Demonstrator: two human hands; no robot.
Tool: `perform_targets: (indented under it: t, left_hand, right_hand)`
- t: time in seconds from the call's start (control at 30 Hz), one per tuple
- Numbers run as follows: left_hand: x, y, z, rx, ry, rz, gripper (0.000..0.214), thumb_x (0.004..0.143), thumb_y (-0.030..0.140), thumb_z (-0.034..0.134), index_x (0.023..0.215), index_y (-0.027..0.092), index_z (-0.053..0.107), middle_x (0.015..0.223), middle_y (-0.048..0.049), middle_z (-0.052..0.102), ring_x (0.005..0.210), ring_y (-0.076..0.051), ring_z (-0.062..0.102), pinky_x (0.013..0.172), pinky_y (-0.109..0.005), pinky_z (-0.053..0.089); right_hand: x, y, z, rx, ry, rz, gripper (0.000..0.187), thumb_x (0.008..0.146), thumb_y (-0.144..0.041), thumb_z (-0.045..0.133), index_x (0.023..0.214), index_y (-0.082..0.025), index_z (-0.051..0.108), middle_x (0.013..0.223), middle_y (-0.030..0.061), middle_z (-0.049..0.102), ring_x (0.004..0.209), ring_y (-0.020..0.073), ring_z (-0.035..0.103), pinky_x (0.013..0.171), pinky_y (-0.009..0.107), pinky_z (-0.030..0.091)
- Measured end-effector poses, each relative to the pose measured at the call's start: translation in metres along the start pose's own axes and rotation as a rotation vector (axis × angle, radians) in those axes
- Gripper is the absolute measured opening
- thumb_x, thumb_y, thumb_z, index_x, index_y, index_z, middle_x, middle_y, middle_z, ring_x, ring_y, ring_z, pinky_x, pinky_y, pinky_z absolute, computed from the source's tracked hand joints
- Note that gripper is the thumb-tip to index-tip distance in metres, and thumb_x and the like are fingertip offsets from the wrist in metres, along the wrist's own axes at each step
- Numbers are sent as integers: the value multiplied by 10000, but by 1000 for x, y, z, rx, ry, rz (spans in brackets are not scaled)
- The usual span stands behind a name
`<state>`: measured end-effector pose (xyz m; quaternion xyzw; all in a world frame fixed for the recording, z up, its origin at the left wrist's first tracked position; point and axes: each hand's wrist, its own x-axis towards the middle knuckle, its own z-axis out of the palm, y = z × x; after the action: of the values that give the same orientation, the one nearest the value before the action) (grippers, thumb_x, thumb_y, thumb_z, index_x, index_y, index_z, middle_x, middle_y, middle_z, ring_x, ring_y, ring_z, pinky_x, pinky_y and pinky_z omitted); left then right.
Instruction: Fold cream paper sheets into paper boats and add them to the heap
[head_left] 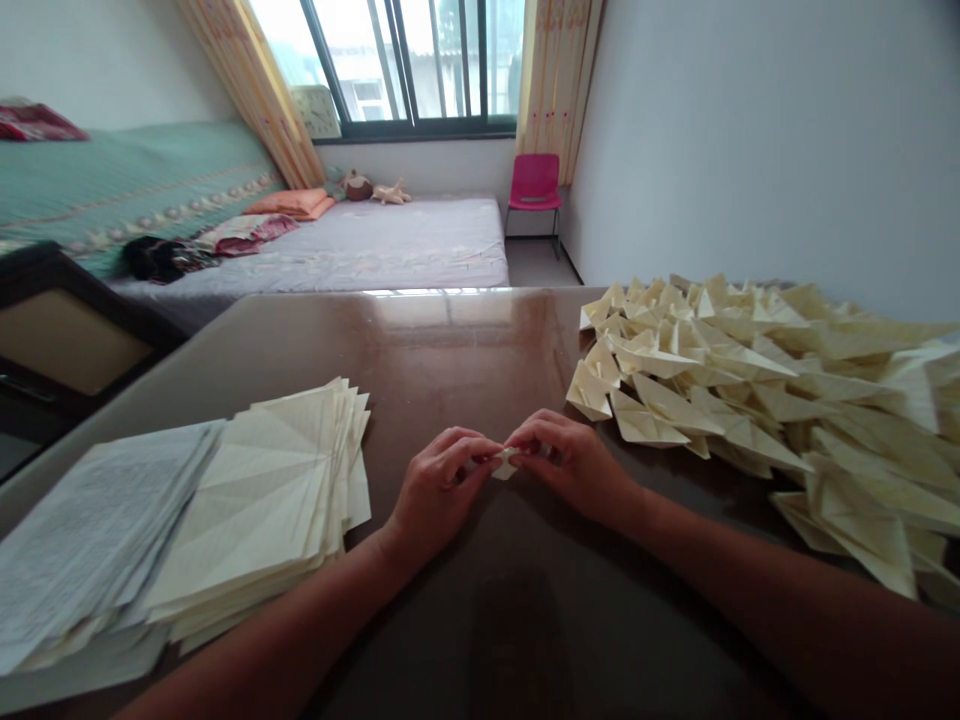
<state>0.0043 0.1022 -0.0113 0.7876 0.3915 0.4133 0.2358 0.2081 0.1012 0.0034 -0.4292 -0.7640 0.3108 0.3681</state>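
A small folded piece of cream paper (pixel 505 465) is pinched between my two hands above the brown table (pixel 450 370). My left hand (pixel 444 482) grips its left side with thumb and fingertips. On the other side my right hand (pixel 571 462) has thumb and fingers closed on it. Most of the paper is covered by the fingers, so its full shape is hidden. To the left lies a stack of creased cream sheets (pixel 259 480). A heap of folded paper pieces (pixel 720 370) with pointed corners spreads over the right side.
Beside the creased stack, a pile of printed sheets (pixel 97 520) lies at the far left. Beyond the table are a bed (pixel 420 240), a pink chair (pixel 536 185) and a window (pixel 420 65). A dark wooden chair (pixel 67 330) stands at the left edge.
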Motion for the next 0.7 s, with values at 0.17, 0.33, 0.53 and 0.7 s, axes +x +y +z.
perform_targets:
  t: [0.17,0.33,0.53,0.7]
  left_hand:
    - [-2,-2,1,76,-9,91,72,856,195,622,915,221,654,898,-15,635,827,-119,605,670,-191,483]
    - [0,1,0,153,-36,74,50,869,218,597,897,214,637,912,-27,624,842,-132,595,650,-195,480]
    - [0,2,-1,118,-59,46,62,892,225,570,902,218,630,912,-19,621,834,-125,588,671,-200,466]
    - [1,-1,0,73,-54,-15,62,894,237,574,869,211,624,885,-9,619,789,-114,580,652,-200,448]
  right_hand:
    - [-3,6,3,-259,44,-198,129,892,-294,580,937,-233,685,897,42,633,847,159,570,759,275,451]
    - [-4,5,0,-279,1,-234,172,922,-269,517,916,-211,680,878,42,625,797,143,566,703,247,436]
    - [-2,7,0,-223,-10,-212,182,923,-260,507,896,-203,678,867,37,613,747,126,569,674,231,427]
    - [-1,11,2,-182,-4,-193,180,927,-256,500,912,-215,675,886,35,619,765,128,583,687,232,439]
